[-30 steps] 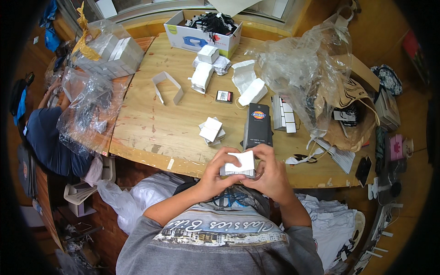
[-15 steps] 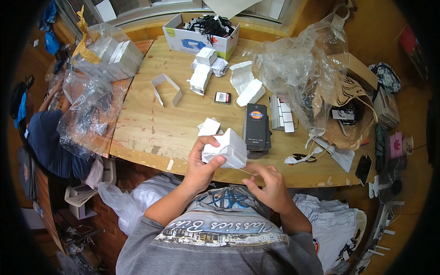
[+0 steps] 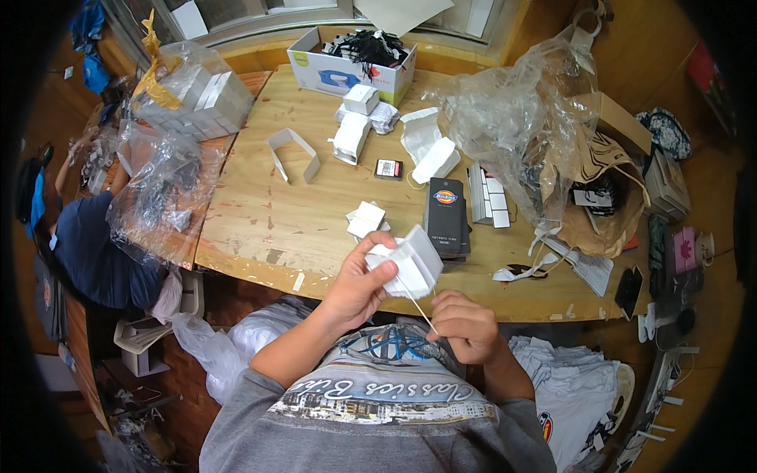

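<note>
My left hand [image 3: 359, 282] grips a thick white bundle of cards [image 3: 414, 264] above the table's front edge, thumb on its near side. A thin pale band [image 3: 419, 309] runs taut from the bundle down to my right hand [image 3: 465, 323], whose fingers are closed on its end. Just beyond the bundle lie a few small white cards [image 3: 367, 218]. A stack of black hang tags [image 3: 446, 217] sits to the right of it. Farther off is a small black-and-white label stack [image 3: 389, 169].
White wrapped bundles [image 3: 351, 138] and a bent white paper strip [image 3: 293, 154] lie farther back. Behind stands a carton [image 3: 351, 75] of black strings. Clear plastic [image 3: 512, 102] and a paper bag [image 3: 623, 213] crowd the right. Another person [image 3: 102, 244] is at the left.
My left hand has shifted slightly right and tipped the bundle. My right hand has drawn down, stretching the band into a longer straight line.
</note>
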`<state>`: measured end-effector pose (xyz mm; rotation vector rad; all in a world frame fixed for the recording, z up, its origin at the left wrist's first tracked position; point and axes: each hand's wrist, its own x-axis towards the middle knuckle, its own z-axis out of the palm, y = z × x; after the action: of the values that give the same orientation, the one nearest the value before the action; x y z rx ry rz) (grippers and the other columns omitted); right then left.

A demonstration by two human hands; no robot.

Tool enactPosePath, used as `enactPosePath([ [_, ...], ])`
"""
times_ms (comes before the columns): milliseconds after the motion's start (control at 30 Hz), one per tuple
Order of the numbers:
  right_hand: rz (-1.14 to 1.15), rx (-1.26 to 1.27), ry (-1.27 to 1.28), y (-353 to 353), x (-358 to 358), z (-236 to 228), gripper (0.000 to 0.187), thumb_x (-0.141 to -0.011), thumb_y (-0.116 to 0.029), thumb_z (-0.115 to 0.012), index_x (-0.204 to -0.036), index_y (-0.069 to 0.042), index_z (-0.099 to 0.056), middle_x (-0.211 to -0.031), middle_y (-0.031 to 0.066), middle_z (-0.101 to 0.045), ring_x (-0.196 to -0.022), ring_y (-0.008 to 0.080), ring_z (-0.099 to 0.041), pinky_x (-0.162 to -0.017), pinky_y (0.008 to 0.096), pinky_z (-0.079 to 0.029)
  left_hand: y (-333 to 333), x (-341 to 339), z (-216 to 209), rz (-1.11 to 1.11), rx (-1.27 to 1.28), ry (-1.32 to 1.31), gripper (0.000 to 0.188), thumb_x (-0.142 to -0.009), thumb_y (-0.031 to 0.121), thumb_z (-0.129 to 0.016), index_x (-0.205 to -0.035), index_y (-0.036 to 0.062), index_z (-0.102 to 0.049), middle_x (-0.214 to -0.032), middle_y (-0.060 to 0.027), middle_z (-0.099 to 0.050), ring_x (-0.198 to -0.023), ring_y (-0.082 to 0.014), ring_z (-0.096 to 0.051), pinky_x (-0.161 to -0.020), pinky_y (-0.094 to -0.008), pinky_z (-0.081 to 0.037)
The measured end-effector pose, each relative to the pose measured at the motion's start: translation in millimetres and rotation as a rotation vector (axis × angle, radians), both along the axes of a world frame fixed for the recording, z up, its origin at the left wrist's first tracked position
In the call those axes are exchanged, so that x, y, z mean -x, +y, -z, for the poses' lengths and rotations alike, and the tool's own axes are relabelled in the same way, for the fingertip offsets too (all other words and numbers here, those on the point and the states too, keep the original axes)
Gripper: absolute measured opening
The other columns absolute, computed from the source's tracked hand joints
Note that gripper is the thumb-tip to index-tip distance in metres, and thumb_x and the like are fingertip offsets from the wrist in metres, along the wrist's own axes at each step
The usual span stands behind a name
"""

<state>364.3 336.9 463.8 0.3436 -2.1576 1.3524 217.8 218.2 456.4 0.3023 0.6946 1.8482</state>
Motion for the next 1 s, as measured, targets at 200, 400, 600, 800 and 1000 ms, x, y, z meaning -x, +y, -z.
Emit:
enactPosePath([
  [200, -0.173, 0.523, -0.219, 8.2, -8.4, -17.6, 0.042, -0.06, 0.014, -0.035, -0.089, 0.004, -0.063, -0.062, 0.0116, -0.055, -0.048, 0.0113, -0.048, -0.043, 0.021, -0.037, -1.8, -11.5, 2.1, 0.155, -0.001, 0.16, 0.032, -0.072, 0.005, -0.066, -0.099, 0.0078, -0.05, -0.099, -0.0024, -0.05, -0.092, -0.0116, -0.049, -0.081, -0.0244, -0.04],
  [400, -0.356, 0.807, -0.299, 23.2, -12.5, -11.5, 0.029, -0.076, 0.007, -0.053, -0.105, 0.007, -0.054, -0.083, 0.0207, -0.06, -0.052, 0.0146, -0.054, -0.047, 0.0224, -0.044, -3.4, 1.3, -0.1, 0.36, -0.041, 0.679, 0.033, -0.069, 0.003, -0.067, -0.098, 0.0055, -0.053, -0.098, -0.0034, -0.048, -0.095, -0.0138, -0.046, -0.081, -0.0257, -0.037],
  [600, -0.127, 0.674, -0.187, 31.0, -10.7, 6.7, 0.08, -0.053, -0.007, -0.078, -0.122, 0.002, -0.038, -0.107, 0.019, -0.053, -0.084, 0.0174, -0.056, -0.063, 0.0241, -0.046, -2.5, 1.4, 0.4, 0.25, -0.039, 0.794, 0.053, -0.065, 0.004, -0.071, -0.109, 0.0085, -0.042, -0.097, -0.0059, -0.048, -0.1, -0.0154, -0.045, -0.083, -0.0269, -0.037],
  [800, -0.242, 0.365, -0.424, 21.4, 5.9, 12.6, 0.102, -0.039, -0.022, -0.083, -0.126, -0.002, -0.035, -0.126, 0.0141, -0.04, -0.12, 0.0268, -0.035, -0.097, 0.0347, -0.028, 1.1, -0.5, 7.1, 0.411, 0.032, 0.475, 0.073, -0.065, 0.005, -0.072, -0.118, 0.0122, -0.022, -0.105, -0.0116, -0.046, -0.102, -0.0166, -0.044, -0.083, -0.0277, -0.04],
  [1000, -0.11, 0.182, -0.356, 18.3, 7.5, 10.7, 0.087, -0.044, -0.017, -0.082, -0.119, -0.001, -0.043, -0.118, 0.0146, -0.045, -0.112, 0.0275, -0.042, -0.093, 0.0345, -0.033, 2.8, 0.8, 17.2, 0.361, 0.078, 0.419, 0.071, -0.067, 0.007, -0.072, -0.117, 0.0112, -0.021, -0.112, -0.0121, -0.042, -0.102, -0.0184, -0.044, -0.082, -0.0298, -0.041],
])
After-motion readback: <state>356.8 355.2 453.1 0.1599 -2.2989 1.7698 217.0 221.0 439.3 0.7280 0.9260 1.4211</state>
